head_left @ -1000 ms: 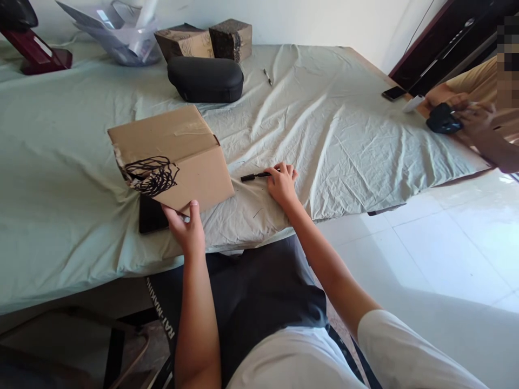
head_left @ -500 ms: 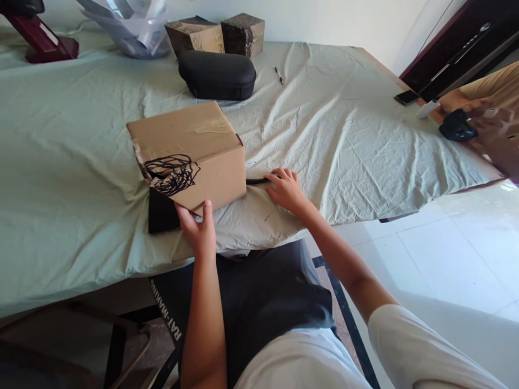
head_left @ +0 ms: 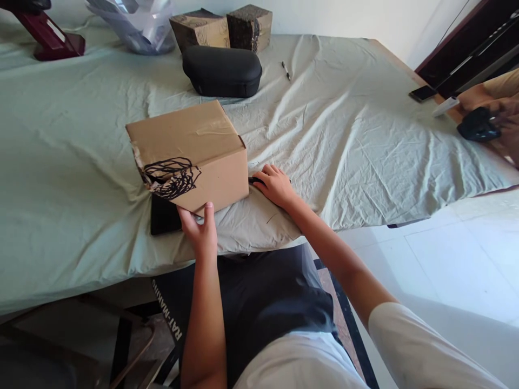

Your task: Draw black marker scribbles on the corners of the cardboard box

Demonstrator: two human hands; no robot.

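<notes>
A tan cardboard box [head_left: 221, 181] sits tilted in front of me, with black scribble on its torn left corner. My left hand [head_left: 199, 229] is closed on its lower near edge, the thumb up against the front face and the other fingers hidden beneath. Under the box's left end a flat black object [head_left: 164, 216] sticks out. My right hand [head_left: 275, 185] rests on the cloth just right of the box, fingers curled over a slim black pen-like object [head_left: 253, 180]. Most of that object is hidden by the fingers.
Behind the box stands a black zip case [head_left: 222, 71], with two patterned boxes [head_left: 249, 27] and a clear plastic tub [head_left: 140, 27] farther back. A pen [head_left: 286, 70] and a phone [head_left: 422, 93] lie on the cloth-covered table [head_left: 324, 119]. Another person's hand [head_left: 511, 121] is at far right, by a black object [head_left: 478, 124].
My right hand has slid left, closer to the box, and covers more of the slim black object. My left hand keeps its hold on the box. The view has shifted slightly.
</notes>
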